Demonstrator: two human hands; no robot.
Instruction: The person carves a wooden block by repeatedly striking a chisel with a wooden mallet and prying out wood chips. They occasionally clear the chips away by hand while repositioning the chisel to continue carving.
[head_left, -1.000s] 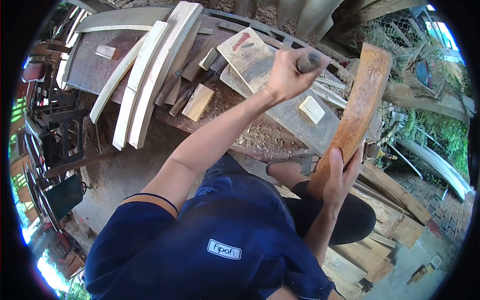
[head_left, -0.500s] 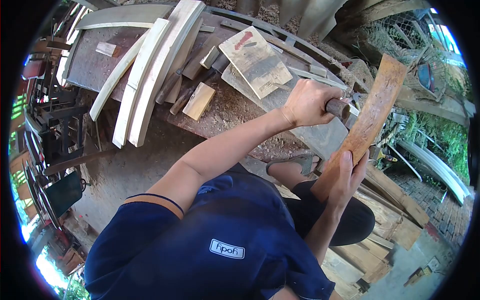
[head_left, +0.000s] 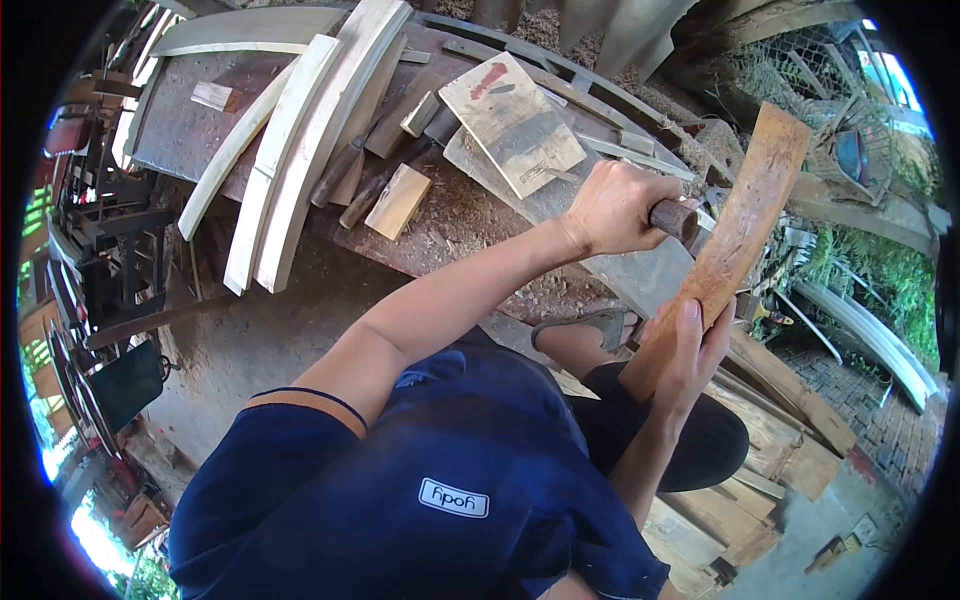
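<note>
My left hand is closed around a dark, round wooden handle whose end faces me. Whatever tool head it carries is mostly hidden, though a shiny metallic bit shows between the handle and a board. That board is brown, long and slightly curved, with a worn surface. It slants from upper right down to my thigh. Gripping it near its lower end is my right hand, the thumb lying along the face and the fingers at its edges. The handle is close to the board's left edge; contact between them cannot be made out.
A workbench holds curved pale wood strips, a rectangular board, a small wood block and shavings. Planks lie on the floor at right. My sandalled foot is under the bench edge. Dark furniture frames stand at left.
The brown board has tipped slightly, its upper end a little to the left and up. Both hands keep their hold almost in place.
</note>
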